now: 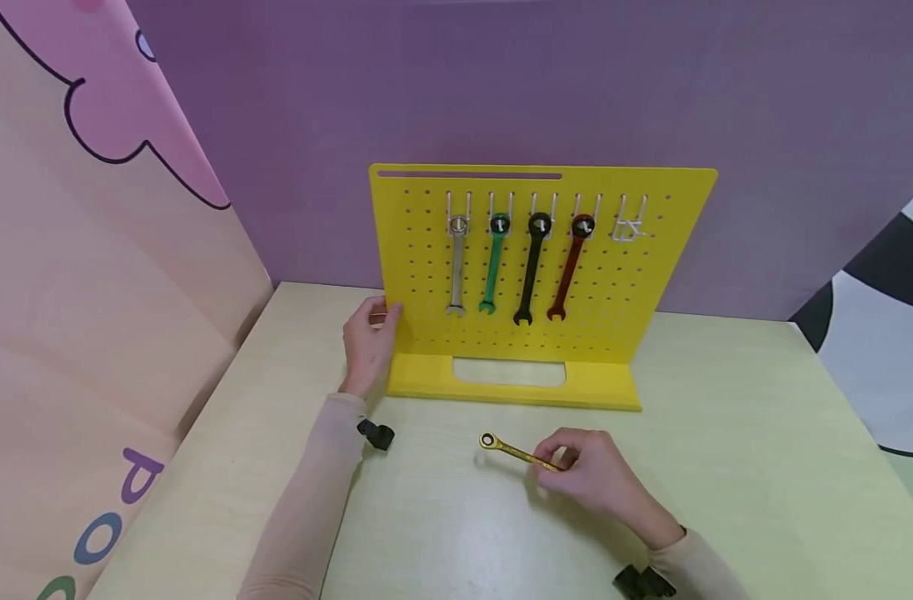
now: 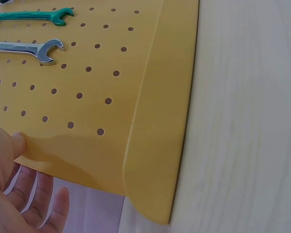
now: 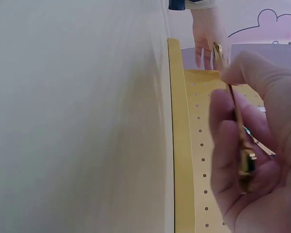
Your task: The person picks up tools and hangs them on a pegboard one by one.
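Observation:
My right hand (image 1: pixel 587 468) pinches a gold ratcheting wrench (image 1: pixel 511 451) between thumb and fingers, over the table in front of the pegboard. Its ring end points left in the head view. The right wrist view shows the gold wrench (image 3: pixel 236 109) close up in the fingers. At the yellow pegboard's (image 1: pixel 419 325) left edge, my left hand (image 1: pixel 366 343) grips the panel. The left wrist view has the thumb (image 2: pixel 18 144) on the front face and the other fingers behind the edge. Silver (image 1: pixel 457 271), green (image 1: pixel 494 271), black (image 1: pixel 532 271) and red (image 1: pixel 569 271) wrenches hang ring end up.
White hooks (image 1: pixel 629 223) stick out at the board's upper right, beside the red wrench. The board's base (image 1: pixel 599 387), with a cut-out slot, rests on the pale wooden table (image 1: pixel 749 442). A purple backdrop (image 1: pixel 576 83) rises behind, and a printed pink panel stands left.

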Demonstrator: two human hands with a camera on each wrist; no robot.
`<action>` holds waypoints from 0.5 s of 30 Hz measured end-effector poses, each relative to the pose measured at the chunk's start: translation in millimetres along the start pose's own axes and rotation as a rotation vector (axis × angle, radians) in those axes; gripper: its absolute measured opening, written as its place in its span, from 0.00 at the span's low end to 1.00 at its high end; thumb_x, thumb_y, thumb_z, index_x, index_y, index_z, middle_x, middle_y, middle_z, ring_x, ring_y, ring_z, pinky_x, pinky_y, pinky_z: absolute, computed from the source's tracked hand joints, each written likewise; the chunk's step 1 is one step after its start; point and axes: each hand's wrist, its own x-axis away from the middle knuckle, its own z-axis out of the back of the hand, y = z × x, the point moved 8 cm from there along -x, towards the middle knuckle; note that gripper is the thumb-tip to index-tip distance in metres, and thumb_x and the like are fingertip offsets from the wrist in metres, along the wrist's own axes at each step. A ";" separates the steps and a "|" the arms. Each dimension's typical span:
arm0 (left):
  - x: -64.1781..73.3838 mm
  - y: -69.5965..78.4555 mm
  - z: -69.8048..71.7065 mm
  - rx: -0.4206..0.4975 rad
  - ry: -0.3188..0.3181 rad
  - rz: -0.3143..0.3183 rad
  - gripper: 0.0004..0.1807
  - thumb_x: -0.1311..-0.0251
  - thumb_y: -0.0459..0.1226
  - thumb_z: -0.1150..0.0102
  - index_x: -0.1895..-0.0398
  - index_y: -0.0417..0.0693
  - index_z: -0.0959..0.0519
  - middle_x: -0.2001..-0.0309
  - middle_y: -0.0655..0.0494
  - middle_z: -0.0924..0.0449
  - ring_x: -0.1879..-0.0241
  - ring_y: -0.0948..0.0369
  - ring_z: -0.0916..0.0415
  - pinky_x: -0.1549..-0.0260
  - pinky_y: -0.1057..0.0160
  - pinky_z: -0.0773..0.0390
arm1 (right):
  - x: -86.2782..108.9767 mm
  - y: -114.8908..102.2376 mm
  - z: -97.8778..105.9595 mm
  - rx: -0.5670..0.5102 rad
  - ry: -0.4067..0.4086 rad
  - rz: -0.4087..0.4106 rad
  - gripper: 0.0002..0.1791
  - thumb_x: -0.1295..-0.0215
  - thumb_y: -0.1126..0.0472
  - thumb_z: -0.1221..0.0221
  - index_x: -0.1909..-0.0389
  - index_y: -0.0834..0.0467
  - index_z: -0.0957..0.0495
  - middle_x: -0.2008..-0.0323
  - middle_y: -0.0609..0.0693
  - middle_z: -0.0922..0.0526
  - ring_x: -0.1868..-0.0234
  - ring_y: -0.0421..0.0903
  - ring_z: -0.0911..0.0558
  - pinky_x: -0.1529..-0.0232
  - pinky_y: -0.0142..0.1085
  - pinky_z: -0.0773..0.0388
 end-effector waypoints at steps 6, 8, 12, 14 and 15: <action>0.2 -0.1 0.2 -0.003 -0.002 0.004 0.15 0.26 0.43 0.35 0.45 0.43 0.15 0.50 0.43 0.12 0.51 0.46 0.14 0.51 0.48 0.14 | 1.2 -2.5 3.1 -0.043 0.085 0.016 0.10 0.44 0.68 0.25 0.69 0.49 0.12 0.77 0.42 0.17 0.84 0.30 0.35 0.85 0.25 0.40; -0.1 -0.1 0.4 -0.005 0.001 0.002 0.15 0.26 0.43 0.34 0.46 0.43 0.14 0.51 0.43 0.12 0.51 0.46 0.14 0.51 0.48 0.14 | 1.0 -2.2 3.7 -0.052 0.106 0.014 0.11 0.44 0.69 0.26 0.68 0.49 0.12 0.77 0.43 0.17 0.85 0.30 0.37 0.85 0.25 0.41; -0.4 0.3 0.5 -0.009 0.004 -0.005 0.14 0.26 0.43 0.35 0.46 0.43 0.14 0.51 0.43 0.12 0.52 0.47 0.14 0.51 0.48 0.13 | 0.4 -3.3 6.0 -0.058 0.154 0.010 0.11 0.43 0.70 0.26 0.68 0.49 0.13 0.73 0.44 0.12 0.85 0.32 0.35 0.85 0.26 0.40; -0.5 0.4 0.5 -0.008 0.002 -0.006 0.14 0.26 0.43 0.35 0.46 0.43 0.14 0.51 0.43 0.12 0.51 0.46 0.14 0.51 0.48 0.14 | 0.2 -5.2 7.7 -0.051 0.181 0.019 0.11 0.43 0.69 0.26 0.67 0.49 0.13 0.71 0.45 0.11 0.84 0.33 0.32 0.84 0.27 0.37; -0.4 0.5 0.1 -0.006 -0.002 -0.005 0.15 0.26 0.43 0.35 0.46 0.43 0.14 0.51 0.43 0.12 0.51 0.46 0.14 0.51 0.48 0.14 | 0.1 -6.2 8.3 -0.054 0.191 0.021 0.11 0.42 0.69 0.26 0.67 0.49 0.13 0.70 0.45 0.11 0.84 0.33 0.31 0.84 0.27 0.37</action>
